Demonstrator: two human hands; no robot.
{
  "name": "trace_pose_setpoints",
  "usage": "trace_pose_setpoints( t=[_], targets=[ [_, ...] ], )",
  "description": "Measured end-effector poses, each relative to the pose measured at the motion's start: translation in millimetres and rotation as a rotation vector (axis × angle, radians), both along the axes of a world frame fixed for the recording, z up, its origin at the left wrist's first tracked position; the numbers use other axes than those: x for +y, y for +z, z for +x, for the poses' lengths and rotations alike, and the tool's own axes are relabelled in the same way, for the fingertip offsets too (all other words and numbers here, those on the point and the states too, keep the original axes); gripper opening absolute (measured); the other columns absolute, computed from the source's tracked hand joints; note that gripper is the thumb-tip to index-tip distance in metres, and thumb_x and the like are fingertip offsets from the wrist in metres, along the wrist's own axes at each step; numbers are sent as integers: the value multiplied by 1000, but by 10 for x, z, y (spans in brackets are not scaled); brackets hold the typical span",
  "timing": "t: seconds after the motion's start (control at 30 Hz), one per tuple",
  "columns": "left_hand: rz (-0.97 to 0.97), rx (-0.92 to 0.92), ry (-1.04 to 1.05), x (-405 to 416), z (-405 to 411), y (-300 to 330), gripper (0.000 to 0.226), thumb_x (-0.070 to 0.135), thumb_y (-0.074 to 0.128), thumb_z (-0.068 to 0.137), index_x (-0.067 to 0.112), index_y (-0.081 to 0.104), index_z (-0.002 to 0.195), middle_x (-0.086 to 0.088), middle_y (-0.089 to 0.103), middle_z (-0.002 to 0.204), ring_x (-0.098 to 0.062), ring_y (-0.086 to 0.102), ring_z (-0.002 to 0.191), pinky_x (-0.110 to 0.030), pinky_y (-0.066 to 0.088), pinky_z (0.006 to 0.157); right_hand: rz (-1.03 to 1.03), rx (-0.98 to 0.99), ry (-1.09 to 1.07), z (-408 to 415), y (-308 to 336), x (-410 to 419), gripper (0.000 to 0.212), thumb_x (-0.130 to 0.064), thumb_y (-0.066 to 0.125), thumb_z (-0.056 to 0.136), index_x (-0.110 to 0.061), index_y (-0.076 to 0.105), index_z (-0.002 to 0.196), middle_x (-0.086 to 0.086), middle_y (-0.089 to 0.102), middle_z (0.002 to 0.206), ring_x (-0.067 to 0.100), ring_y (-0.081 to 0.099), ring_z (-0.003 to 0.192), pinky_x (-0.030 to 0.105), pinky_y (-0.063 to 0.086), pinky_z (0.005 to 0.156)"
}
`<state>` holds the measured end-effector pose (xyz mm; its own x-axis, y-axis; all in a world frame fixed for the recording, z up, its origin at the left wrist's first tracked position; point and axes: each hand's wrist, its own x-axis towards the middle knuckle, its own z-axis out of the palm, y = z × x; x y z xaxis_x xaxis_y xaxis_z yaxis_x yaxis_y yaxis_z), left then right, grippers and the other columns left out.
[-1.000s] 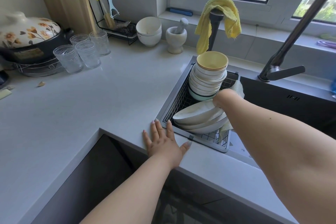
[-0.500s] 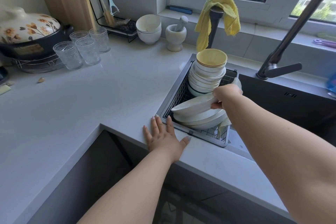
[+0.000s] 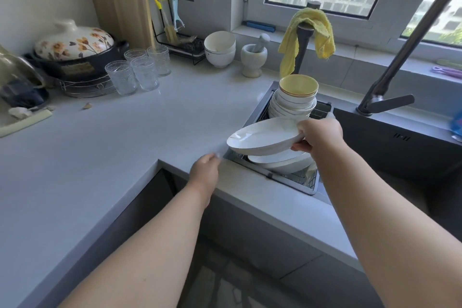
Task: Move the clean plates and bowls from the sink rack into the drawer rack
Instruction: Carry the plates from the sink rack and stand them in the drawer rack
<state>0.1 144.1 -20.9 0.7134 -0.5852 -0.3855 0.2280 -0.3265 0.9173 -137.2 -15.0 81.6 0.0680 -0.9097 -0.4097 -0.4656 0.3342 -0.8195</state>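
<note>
A pale grey surface [image 3: 105, 147] holds four clear glasses [image 3: 138, 70], a floral-lidded pot [image 3: 75, 50], a stone mortar [image 3: 253, 57], and a yellow cloth [image 3: 307, 37] draped over a post.

White plate [image 3: 262, 136]; yellow cloth [image 3: 308, 32]; floral pot lid [image 3: 73, 41].

Two bare forearms enter from the lower edge, unclothed from elbow to wrist; no sleeve, watch, bracelet or ring shows on either. The left hand [image 3: 204, 167] is motion-blurred at the fingers, so nail detail cannot be told there. The right hand [image 3: 320, 135] shows rounded knuckles seen from the back; its forearm appears broadened by the wide-angle lens.
</note>
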Motion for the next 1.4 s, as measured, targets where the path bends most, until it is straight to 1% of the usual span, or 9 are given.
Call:
trace_pose_setpoints(
  t=[0.13, 0.27, 0.4, 0.53, 0.67, 0.8, 0.97, 1.2, 1.4],
  targets=[
    [-220, 443, 247, 375, 113, 212, 36, 41, 46, 99, 8, 56, 108, -17, 63, 100, -27, 65, 88, -41, 54, 87, -7, -68, 135, 228, 99, 420, 14, 2, 45, 72, 1, 57, 79, 15, 58, 43, 39, 71, 64, 47, 56, 85],
    [-389, 584, 324, 944, 243, 409, 42, 45, 42, 100, 8, 60, 109, -16, 71, 99, -30, 70, 87, -38, 60, 67, -20, -124, 307, 518, 158, 958, 15, 5, 45, 71, -1, 55, 79, 16, 55, 44, 35, 65, 46, 50, 59, 75],
    [-416, 548, 440, 1604, 341, 513, 32, 36, 46, 100, 11, 58, 116, -14, 68, 103, -29, 68, 90, -37, 60, 61, -16, -208, 456, 768, 155, 1572, 15, 7, 46, 72, -4, 53, 81, 13, 47, 60, 26, 54, 31, 41, 59, 61],
    [-472, 509, 581, 2335, 359, 513, 24, 24, 43, 100, 9, 54, 116, -14, 67, 96, -29, 66, 84, -37, 57, 56, 73, -271, 601, 965, 107, 2225, 14, 4, 45, 77, -9, 43, 76, 6, 33, 61, 19, 36, 40, 31, 47, 56],
    [-539, 472, 714, 3078, 315, 499, 26, 27, 42, 100, 11, 55, 115, -14, 67, 97, -30, 65, 86, -41, 55, 62, 209, -273, 775, 1108, 89, 2907, 5, -5, 46, 83, -7, 47, 88, 14, 41, 70, 22, 43, 51, 26, 39, 54],
    [-602, 418, 811, 3810, 206, 489, 27, 31, 42, 100, 12, 59, 111, -12, 69, 95, -29, 66, 86, -36, 54, 59, 369, -331, 843, 1179, 65, 3587, 7, -12, 49, 86, -10, 55, 86, 16, 56, 76, 28, 56, 55, 34, 53, 60],
    [-631, 341, 912, 4672, -32, 432, 30, 35, 44, 99, 14, 62, 109, -8, 73, 91, -27, 68, 86, -35, 56, 62, 379, -341, 961, 1220, 42, 4384, 10, -5, 44, 83, -3, 54, 85, 17, 48, 79, 28, 50, 57, 29, 50, 49],
    [-400, 269, 1099, 5889, -467, 266, 35, 37, 49, 97, 11, 64, 114, -12, 71, 108, -31, 67, 96, -37, 54, 69, 312, -284, 1153, 1104, -27, 5476, 9, -2, 45, 83, -2, 53, 79, 7, 42, 52, 21, 44, 38, 24, 42, 39],
    [-183, 239, 1277, 6724, -877, 78, 34, 35, 45, 99, 11, 69, 100, -11, 72, 96, -27, 67, 85, -34, 53, 66, 329, -220, 1308, 968, -178, 6260, 9, -6, 47, 81, -5, 52, 74, 3, 38, 45, 22, 41, 40, 27, 40, 44]
  ],
)
